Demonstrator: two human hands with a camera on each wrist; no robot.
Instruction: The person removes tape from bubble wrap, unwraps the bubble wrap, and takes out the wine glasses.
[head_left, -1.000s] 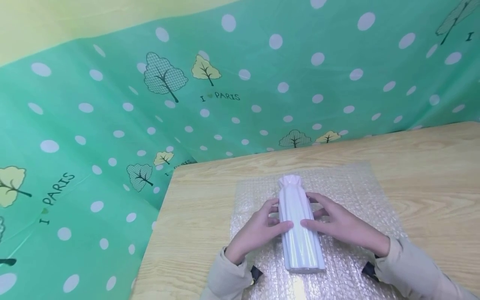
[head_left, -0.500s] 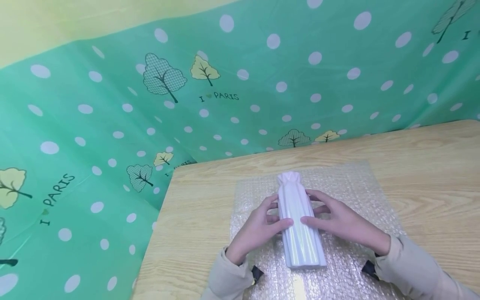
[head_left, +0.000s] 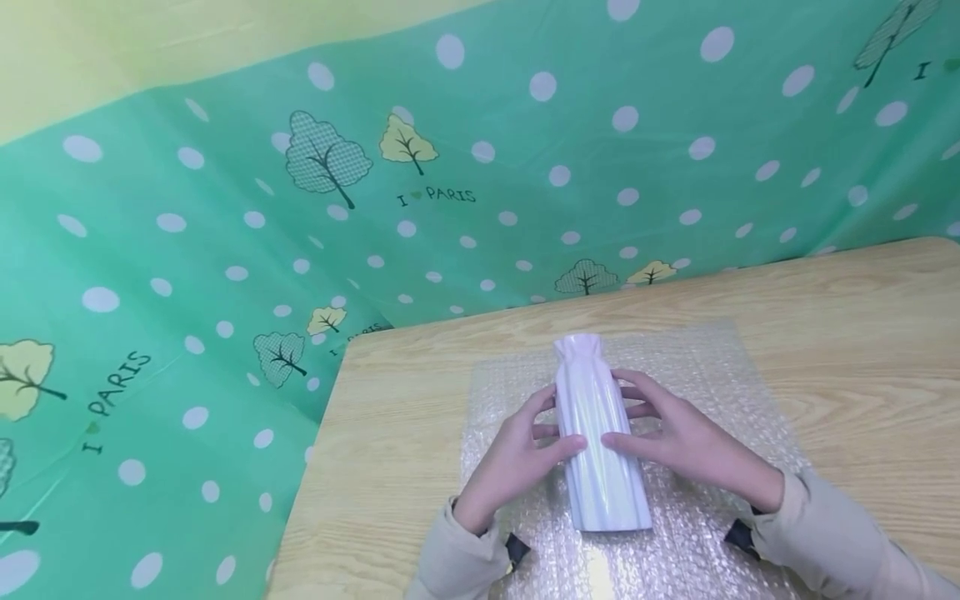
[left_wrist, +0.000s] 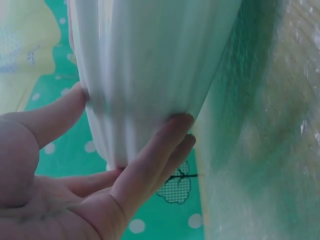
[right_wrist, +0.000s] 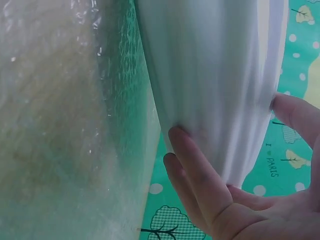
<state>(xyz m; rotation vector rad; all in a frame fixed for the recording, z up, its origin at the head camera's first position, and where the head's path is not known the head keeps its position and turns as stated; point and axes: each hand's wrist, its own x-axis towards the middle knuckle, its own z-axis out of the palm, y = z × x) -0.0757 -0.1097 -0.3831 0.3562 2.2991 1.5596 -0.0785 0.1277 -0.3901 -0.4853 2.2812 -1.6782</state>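
A glossy white fluted vase (head_left: 606, 487) with a pinched neck is held between both hands, its neck end pointing toward the back of the table. My left hand (head_left: 512, 457) grips its left side, thumb on top and fingers around the flank. From the right, my right hand (head_left: 686, 440) grips it the same way, the two thumbs near each other. Under the vase lies a sheet of clear bubble wrap (head_left: 693, 358). Both the left wrist view and the right wrist view show a gap between the vase (left_wrist: 145, 65) and the wrap (right_wrist: 55, 125).
The bubble wrap is spread over a wood-grain table (head_left: 390, 442). Behind and to the left hangs a green dotted cloth (head_left: 225, 250) with printed trees. Dark straps (head_left: 516, 550) show at the sleeve cuffs.
In the head view the vase has shifted slightly away from me, and its near end has tilted so that less of the base's underside shows. Both hands keep their hold.
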